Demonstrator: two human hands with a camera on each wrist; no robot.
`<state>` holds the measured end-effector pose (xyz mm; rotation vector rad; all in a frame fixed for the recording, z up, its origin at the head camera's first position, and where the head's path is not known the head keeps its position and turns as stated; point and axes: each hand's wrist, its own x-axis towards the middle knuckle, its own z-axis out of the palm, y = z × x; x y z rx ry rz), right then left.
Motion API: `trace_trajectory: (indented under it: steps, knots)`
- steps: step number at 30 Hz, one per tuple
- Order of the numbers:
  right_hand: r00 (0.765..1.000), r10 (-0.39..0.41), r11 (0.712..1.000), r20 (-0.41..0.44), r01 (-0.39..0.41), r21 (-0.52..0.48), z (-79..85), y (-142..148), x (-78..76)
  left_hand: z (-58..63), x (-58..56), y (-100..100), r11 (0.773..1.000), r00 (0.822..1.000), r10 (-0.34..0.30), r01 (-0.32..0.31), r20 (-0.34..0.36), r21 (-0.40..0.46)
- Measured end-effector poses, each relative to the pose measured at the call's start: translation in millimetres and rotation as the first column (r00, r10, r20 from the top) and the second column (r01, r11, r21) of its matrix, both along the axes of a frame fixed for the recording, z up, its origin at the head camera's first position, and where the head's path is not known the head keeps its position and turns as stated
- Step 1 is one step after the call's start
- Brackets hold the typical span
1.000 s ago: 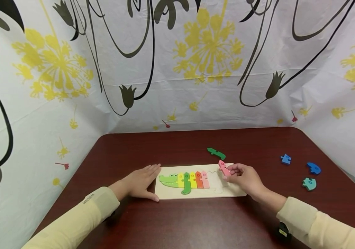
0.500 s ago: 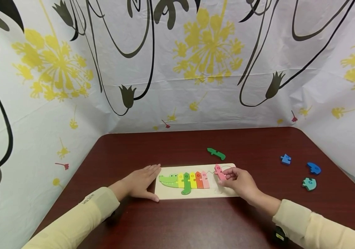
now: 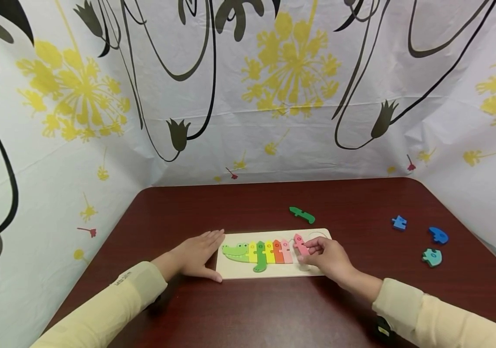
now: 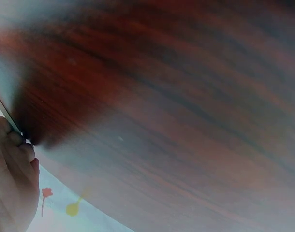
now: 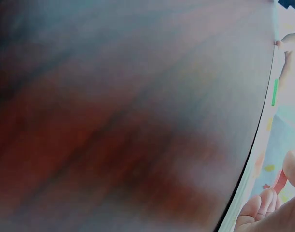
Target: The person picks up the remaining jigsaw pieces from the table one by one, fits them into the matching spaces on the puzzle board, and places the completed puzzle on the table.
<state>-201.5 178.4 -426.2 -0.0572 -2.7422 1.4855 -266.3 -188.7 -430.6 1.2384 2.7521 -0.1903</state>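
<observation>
A pale wooden puzzle board (image 3: 239, 271) lies on the table, with a crocodile partly filled in: a light green head (image 3: 236, 252), then yellow, green, orange and pink pieces in a row. My right hand (image 3: 330, 258) pinches a pink puzzle piece (image 3: 300, 244) between thumb and fingers, slightly tilted, close beside the pink piece (image 3: 286, 252) that ends the row. In the right wrist view the same pink piece (image 5: 280, 182) shows at the fingertips. My left hand (image 3: 197, 253) rests flat with its fingers and thumb along the board's left edge.
A dark green piece (image 3: 302, 214) lies behind the board on the brown table (image 3: 248, 309). To the right are two blue pieces, one small (image 3: 399, 223) and one curved (image 3: 438, 235), and a teal piece (image 3: 432, 257). Patterned white cloth (image 3: 230, 96) hangs around the table's back and sides.
My right hand has moved left across the board with the pink piece, bringing it near the end of the row. My left hand has stayed in place.
</observation>
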Motion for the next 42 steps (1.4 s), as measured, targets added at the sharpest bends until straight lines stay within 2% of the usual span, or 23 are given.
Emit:
trace_trajectory:
  steps: [19, 42]
  knots:
    - [1.0, 0.011, 0.996, -0.024, -0.008, 0.09, -3.5, -9.4, -1.6, -0.6, 0.4, -1.1, 1.0, 1.0, 0.001, -0.001, -0.003, 0.006]
    - [1.0, 0.025, 0.995, -0.005, -0.025, 0.092, -4.8, -14.3, -6.5, -1.3, -0.4, -1.2, 1.0, 1.0, -0.008, 0.008, -0.003, 0.014]
